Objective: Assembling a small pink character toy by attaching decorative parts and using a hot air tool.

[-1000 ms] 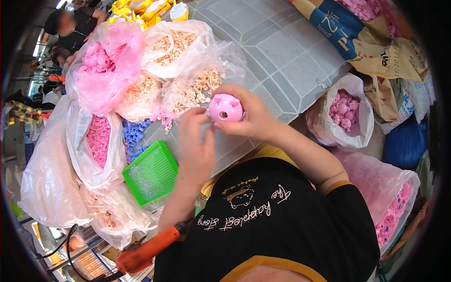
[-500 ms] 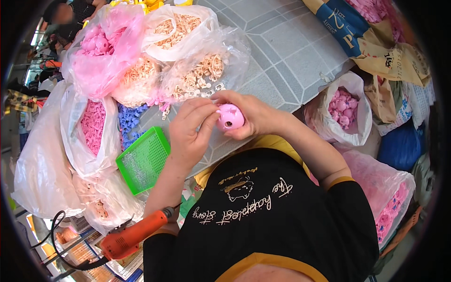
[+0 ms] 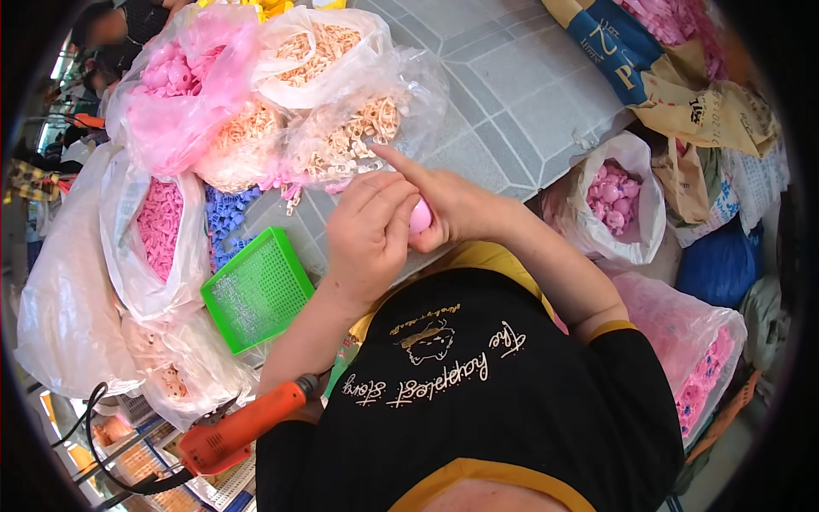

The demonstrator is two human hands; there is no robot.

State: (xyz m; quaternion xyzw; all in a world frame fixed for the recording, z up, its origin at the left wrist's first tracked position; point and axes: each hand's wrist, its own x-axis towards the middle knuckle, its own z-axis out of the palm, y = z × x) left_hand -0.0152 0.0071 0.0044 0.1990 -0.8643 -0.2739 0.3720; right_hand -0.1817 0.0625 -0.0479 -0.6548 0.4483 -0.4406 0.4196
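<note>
Both hands meet over the near edge of the table, around a rounded pink plastic toy part (image 3: 421, 218). My right hand (image 3: 452, 205) grips it from the right, with one finger stretched out past it. My left hand (image 3: 368, 224) is closed over its left side, fingers bent and pressed against it. Most of the part is covered, so only a smooth pink patch shows between the hands. Whether a smaller piece sits under my left fingers cannot be seen. Left of my left wrist lies a green perforated tray (image 3: 294, 286) with many tiny shiny pieces inside.
Bags of pink round parts (image 3: 175, 72), beige pieces (image 3: 316, 53), pink strips (image 3: 160, 226) and blue clips (image 3: 229, 213) crowd the left. An orange power screwdriver (image 3: 243, 427) hangs lower left. A white bag of pink parts (image 3: 614, 200) stands right. Another person (image 3: 128, 43) is upper left.
My left hand has moved right and closed over the pink toy part, hiding its dark hole. My right finger now reaches out farther, and the part has turned within the hands.
</note>
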